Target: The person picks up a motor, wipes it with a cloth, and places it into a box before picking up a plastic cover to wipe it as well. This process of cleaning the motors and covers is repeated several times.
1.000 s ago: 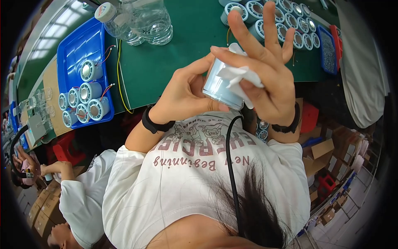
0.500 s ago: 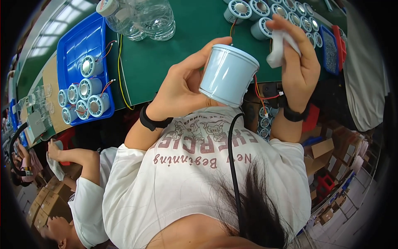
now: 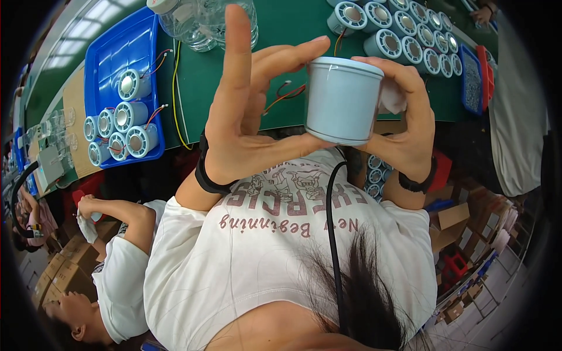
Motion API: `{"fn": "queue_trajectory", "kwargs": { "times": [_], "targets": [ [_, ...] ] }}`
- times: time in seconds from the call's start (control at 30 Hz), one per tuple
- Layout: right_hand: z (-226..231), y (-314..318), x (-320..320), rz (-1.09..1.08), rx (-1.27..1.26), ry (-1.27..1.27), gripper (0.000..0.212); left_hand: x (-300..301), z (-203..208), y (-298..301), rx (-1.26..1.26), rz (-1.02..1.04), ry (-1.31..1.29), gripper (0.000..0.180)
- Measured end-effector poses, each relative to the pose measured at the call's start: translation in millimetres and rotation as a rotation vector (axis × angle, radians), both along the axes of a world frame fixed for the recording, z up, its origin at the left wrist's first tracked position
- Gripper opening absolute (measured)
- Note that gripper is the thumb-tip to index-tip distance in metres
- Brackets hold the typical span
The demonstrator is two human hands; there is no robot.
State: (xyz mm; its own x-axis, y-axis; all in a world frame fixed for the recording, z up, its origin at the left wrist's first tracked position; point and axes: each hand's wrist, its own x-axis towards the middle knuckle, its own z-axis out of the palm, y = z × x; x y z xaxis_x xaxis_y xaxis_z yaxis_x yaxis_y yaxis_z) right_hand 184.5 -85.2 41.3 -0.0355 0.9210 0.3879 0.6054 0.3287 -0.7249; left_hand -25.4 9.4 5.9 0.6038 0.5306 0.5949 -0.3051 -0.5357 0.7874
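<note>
A glossy light-blue cylindrical motor [image 3: 342, 99] is held up in front of my chest, its smooth side facing me. My right hand [image 3: 410, 117] grips its right side, fingers at the top rim and thumb at the bottom. A crumpled white cloth [image 3: 392, 98] is tucked in that palm, partly hidden. My left hand [image 3: 240, 117] is spread at the motor's left, index finger pointing up. Its thumb reaches the lower edge, and another fingertip is near the upper rim. Red and black wires [image 3: 284, 96] stick out on the left of the motor.
Several similar motors [image 3: 404, 23] stand in rows at the far right of the green table [image 3: 199, 88]. More lie in a blue tray [image 3: 120, 52] at left. Clear bottles [image 3: 202, 23] stand behind. A small blue bin [image 3: 470, 82] sits at right; a co-worker [image 3: 123, 263] is at lower left.
The motor has moved right and turned, so its wires now show on the left. My right hand has come onto it with the cloth; my left fingers have spread from their grip.
</note>
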Motion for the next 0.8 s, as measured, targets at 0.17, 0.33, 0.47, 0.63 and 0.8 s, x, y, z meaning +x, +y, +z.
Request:
{"fn": "queue_trajectory", "kwargs": {
  "times": [0.17,0.33,0.47,0.63,0.8],
  "targets": [
    [-6,0,-6,-0.004,-0.083,0.068,0.076,10,-5,-4,-0.037,0.023,-0.217,0.143],
    [-18,2,-11,0.015,-0.118,0.128,0.079,8,11,-14,-0.023,0.124,-0.179,0.149],
    [-23,5,-20,0.059,-0.209,0.307,0.078,12,8,-15,0.117,0.124,-0.162,0.152],
    [-27,8,-13,0.296,-0.303,0.571,0.077,20,-13,-6,0.099,0.040,-0.346,0.154],
    [-33,-2,0,0.376,-0.579,0.935,0.074,18,-1,-9,-0.055,-0.213,-0.037,0.133]
  ]
}}
